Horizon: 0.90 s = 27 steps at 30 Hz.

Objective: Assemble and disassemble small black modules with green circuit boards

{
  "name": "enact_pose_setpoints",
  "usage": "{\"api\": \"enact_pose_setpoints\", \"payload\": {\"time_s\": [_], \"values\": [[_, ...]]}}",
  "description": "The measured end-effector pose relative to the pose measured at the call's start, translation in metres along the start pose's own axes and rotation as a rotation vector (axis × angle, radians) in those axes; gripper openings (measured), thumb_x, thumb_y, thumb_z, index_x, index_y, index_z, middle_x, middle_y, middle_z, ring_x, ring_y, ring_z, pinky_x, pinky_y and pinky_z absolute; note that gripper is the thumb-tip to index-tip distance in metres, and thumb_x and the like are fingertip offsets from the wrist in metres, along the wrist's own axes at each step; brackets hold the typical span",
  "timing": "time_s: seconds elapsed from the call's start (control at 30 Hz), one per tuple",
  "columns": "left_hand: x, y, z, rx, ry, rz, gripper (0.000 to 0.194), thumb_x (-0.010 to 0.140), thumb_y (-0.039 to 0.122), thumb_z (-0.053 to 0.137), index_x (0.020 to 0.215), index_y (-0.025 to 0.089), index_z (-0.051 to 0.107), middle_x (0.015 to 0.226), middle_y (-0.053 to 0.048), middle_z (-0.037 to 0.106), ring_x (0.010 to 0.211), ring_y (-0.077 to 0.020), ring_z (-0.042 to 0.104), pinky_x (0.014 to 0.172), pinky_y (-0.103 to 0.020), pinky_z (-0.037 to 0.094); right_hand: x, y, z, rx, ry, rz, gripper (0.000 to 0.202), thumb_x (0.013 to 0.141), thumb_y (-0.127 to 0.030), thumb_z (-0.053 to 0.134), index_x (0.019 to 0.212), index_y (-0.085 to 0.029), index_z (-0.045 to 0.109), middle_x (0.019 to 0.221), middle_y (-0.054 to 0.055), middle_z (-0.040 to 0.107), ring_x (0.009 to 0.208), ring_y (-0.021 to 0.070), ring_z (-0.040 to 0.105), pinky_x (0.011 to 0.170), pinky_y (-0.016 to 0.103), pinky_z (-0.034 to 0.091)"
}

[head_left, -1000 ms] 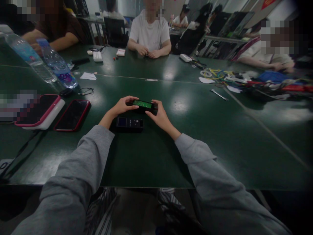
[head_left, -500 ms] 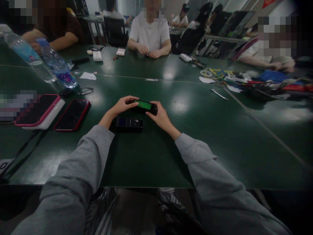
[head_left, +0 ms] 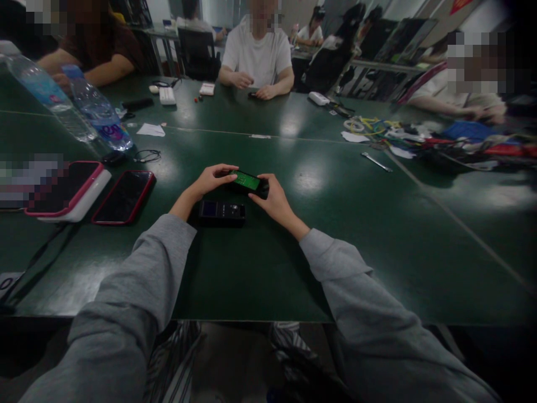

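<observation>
One black gadget (head_left: 250, 183), green board (head_left: 245, 179) showing, between left hand (head_left: 217, 178) and right hand (head_left: 271, 193) — each grip closed around an end — near a dark handset (head_left: 222, 214) on the bench (head_left: 251, 274).

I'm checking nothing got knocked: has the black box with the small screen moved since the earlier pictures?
No; the black box lies as it did, the gap to the red-cased phone unchanged.
</observation>
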<state>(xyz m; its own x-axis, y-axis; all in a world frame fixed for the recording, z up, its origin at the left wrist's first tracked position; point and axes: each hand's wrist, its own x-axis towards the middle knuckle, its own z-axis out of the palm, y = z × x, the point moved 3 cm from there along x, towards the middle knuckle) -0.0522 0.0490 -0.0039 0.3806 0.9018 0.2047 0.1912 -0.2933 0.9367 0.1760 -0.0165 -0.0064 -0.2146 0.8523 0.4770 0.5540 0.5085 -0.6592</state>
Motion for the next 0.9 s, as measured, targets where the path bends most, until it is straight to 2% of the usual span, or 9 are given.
{"api": "enact_pose_setpoints", "payload": {"time_s": [0.53, 0.9], "values": [[0.0016, -0.0009, -0.0004, 0.006, -0.001, 0.021, 0.055, 0.076, 0.051, 0.082, 0.121, 0.02, 0.074, 0.124, -0.011, 0.075, 0.115, -0.0256, 0.067, 0.106, -0.045, 0.049, -0.0009, 0.0049, 0.0034, -0.031, 0.006, -0.02, 0.047, 0.082, -0.03, 0.076, 0.121, -0.023, 0.049, 0.116, 0.01, 0.06, 0.104, 0.0275, 0.061, 0.092, 0.047, 0.054], [0.0043, -0.0092, -0.0012, -0.019, -0.009, 0.034, 0.054, 0.078, 0.051, 0.082, 0.123, 0.021, 0.075, 0.125, -0.011, 0.074, 0.114, -0.0257, 0.067, 0.105, -0.045, 0.049, -0.0006, 0.0022, 0.0023, -0.041, 0.004, -0.02, 0.048, 0.082, -0.03, 0.075, 0.121, -0.023, 0.048, 0.118, 0.011, 0.061, 0.106, 0.028, 0.061, 0.095, 0.049, 0.053]]}}
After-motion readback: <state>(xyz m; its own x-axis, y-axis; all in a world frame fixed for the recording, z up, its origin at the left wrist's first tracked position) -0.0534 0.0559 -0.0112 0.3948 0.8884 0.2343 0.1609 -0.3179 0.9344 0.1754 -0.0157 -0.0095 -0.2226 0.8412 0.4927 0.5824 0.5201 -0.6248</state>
